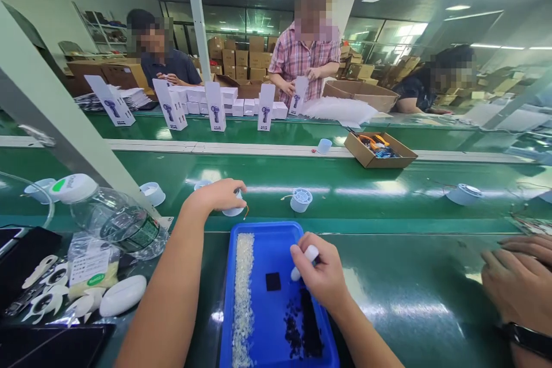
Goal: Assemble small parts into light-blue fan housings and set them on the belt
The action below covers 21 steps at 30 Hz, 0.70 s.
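My left hand (222,194) reaches over the belt, its fingers closed on a pale round plastic housing (233,211) with thin wires trailing from it. Its fingertips are partly hidden. My right hand (323,270) grips a small white cylindrical piece (311,252) above a blue tray (298,226); I cannot make out its exact kind. Small clear pieces (244,293) fill the tray's left side. Small black pieces (311,322) lie at its right, and a black square (273,282) sits in the middle. Another pale housing (301,200) stands on the belt beyond the tray.
A plastic bottle (116,218) lies tilted at the left beside a bag (92,267) and white plastic parts (47,302). Another person's hands (521,276) rest at the right. A cardboard box (379,152) and several upright white boxes (215,109) stand farther back, near co-workers.
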### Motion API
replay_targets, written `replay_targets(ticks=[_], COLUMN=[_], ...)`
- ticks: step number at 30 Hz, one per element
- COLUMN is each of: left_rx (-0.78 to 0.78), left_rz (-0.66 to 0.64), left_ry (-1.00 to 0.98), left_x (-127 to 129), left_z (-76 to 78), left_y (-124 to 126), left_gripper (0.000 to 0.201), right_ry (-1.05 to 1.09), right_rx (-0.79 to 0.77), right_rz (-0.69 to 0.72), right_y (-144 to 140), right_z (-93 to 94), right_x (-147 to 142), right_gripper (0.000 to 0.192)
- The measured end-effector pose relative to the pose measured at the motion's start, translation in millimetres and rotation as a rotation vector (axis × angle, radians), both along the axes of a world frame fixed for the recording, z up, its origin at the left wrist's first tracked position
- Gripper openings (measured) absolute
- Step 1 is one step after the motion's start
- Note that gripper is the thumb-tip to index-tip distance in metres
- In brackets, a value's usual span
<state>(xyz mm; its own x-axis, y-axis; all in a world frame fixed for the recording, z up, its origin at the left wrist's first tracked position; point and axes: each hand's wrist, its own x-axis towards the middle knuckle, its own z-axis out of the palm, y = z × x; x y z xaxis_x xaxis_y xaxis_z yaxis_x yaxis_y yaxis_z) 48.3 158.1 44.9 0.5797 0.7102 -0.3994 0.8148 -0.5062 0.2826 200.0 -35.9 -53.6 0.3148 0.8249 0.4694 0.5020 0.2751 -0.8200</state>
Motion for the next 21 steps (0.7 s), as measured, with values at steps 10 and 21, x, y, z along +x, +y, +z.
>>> replay_targets(ticks=[10, 21], left_rx=[0.026, 0.053], left_rz=[-0.015, 0.035], left_ry=[0.002, -0.334], left_x=[2.4, 6.2], left_z=[-2.2, 0.9], left_y=[2.5, -3.0], left_gripper=[0.049, 0.039], right_ry=[-0.120, -0.211], right_rx=[-0.091, 0.044], right_rz=[0.039, -0.062], right_y=[3.0, 5.7], right_z=[-1.0, -5.6], right_x=[-1.6, -2.8], right_gripper=[0.033, 0.032])
